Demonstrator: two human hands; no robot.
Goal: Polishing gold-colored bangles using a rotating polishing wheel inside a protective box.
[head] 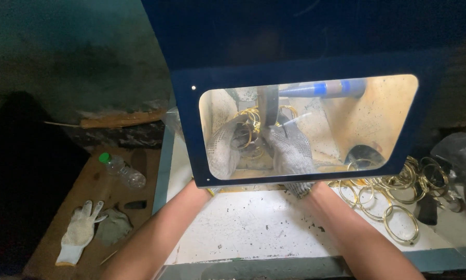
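Both my hands wear grey knitted gloves and reach under a dark blue shield with a clear window. Seen through the window, my left hand holds a gold-coloured metal ring among other rings. My right hand is closed around a thin dark tool or rod next to a vertical metal post of the machine. A blue and grey cylinder lies behind the post.
A heap of several gold rings lies on the white worktop at the right. On a low wooden board at the left lie a plastic bottle with a green cap, a white glove and a grey rag.
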